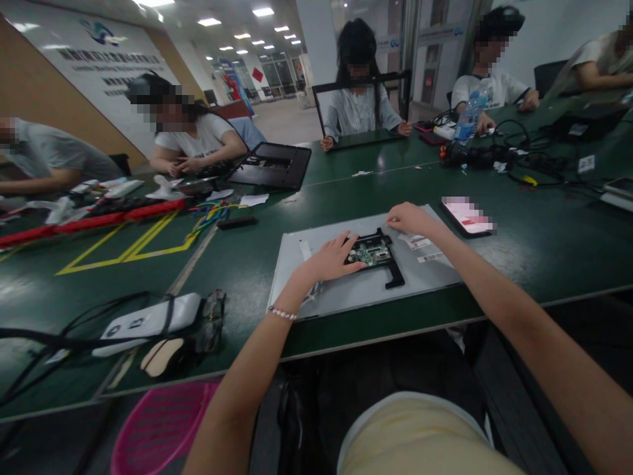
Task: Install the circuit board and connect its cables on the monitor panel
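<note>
A green circuit board (373, 254) in a black plastic frame (394, 276) lies on a flat grey panel (346, 297) in front of me. My left hand (329, 258) rests over the board's left end, fingers stretched and spread, thumb along the near side. At the frame's far right corner is my right hand (408, 219), its fingers bent and pressed together; whatever is between them is too small to make out. White labels (420, 243) are stuck on the panel beside that hand. A clear strip (312, 290) lies under my left wrist.
A phone (467, 216) lies right of the panel. To the left are a white power strip (148, 323), a mouse (162, 356), glasses (213, 320) and cables. A pink basket (163, 429) stands below the table edge. Across the table, a person holds up a black frame (320, 119).
</note>
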A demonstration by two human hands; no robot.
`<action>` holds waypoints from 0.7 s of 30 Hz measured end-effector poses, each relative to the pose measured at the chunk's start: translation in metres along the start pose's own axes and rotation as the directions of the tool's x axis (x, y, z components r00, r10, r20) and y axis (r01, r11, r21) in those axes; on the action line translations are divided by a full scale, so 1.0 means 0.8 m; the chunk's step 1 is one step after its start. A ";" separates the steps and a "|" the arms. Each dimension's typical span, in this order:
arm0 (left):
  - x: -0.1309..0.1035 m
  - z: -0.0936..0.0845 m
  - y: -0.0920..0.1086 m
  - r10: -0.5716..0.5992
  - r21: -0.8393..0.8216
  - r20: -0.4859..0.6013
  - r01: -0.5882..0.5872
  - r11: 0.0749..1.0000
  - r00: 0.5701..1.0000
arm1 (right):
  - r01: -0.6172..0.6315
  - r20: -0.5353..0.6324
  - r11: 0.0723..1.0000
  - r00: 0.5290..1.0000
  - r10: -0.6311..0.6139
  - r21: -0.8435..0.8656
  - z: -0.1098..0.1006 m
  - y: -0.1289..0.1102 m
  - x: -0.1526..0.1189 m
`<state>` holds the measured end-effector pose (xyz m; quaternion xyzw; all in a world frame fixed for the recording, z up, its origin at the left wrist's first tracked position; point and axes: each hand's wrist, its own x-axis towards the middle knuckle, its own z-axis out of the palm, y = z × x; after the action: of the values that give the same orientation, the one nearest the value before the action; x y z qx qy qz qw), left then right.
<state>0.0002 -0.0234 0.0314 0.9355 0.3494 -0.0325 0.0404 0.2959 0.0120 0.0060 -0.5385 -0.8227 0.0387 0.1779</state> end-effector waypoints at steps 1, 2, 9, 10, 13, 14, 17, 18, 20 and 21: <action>0.000 0.000 0.000 -0.002 0.000 0.001 0.002 1.000 1.000 | -0.014 -0.007 1.000 1.000 0.013 -0.017 0.000 -0.001 0.000; 0.000 0.000 0.000 -0.003 0.001 0.001 0.003 1.000 1.000 | -0.024 -0.012 0.999 1.000 0.024 -0.030 0.000 -0.002 0.000; 0.001 0.003 -0.002 0.000 0.013 -0.006 0.000 1.000 1.000 | -0.055 -0.149 0.998 0.988 0.049 -0.038 -0.004 -0.027 -0.001; 0.001 0.003 -0.002 0.001 0.018 -0.009 -0.001 1.000 1.000 | -0.044 -0.167 0.998 0.985 0.038 -0.034 -0.003 -0.034 0.000; 0.001 0.005 -0.002 0.003 0.033 -0.017 -0.003 0.999 1.000 | 0.027 -0.166 0.999 0.985 -0.034 -0.042 0.002 -0.056 0.002; 0.001 0.005 -0.002 0.005 0.036 -0.019 -0.004 0.999 1.000 | 0.054 -0.151 0.997 0.987 -0.062 -0.056 0.005 -0.063 0.003; 0.001 0.005 -0.002 0.005 0.038 -0.022 -0.004 0.999 1.000 | 0.104 -0.080 0.990 0.990 -0.112 -0.096 0.012 -0.074 0.006; 0.001 0.005 -0.002 0.005 0.037 -0.022 -0.004 0.999 1.000 | 0.114 -0.053 0.988 0.991 -0.120 -0.100 0.015 -0.075 0.006; 0.001 0.005 -0.003 0.004 0.032 -0.022 -0.003 0.999 1.000 | 0.140 -0.009 0.986 0.990 -0.142 -0.092 0.018 -0.074 0.008; 0.000 0.005 -0.003 0.003 0.029 -0.021 -0.003 1.000 1.000 | 0.155 0.003 0.985 0.988 -0.155 -0.082 0.019 -0.073 0.008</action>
<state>-0.0011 -0.0219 0.0271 0.9368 0.3480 -0.0275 0.0233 0.2377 -0.0046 0.0081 -0.4797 -0.8627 -0.0101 0.1597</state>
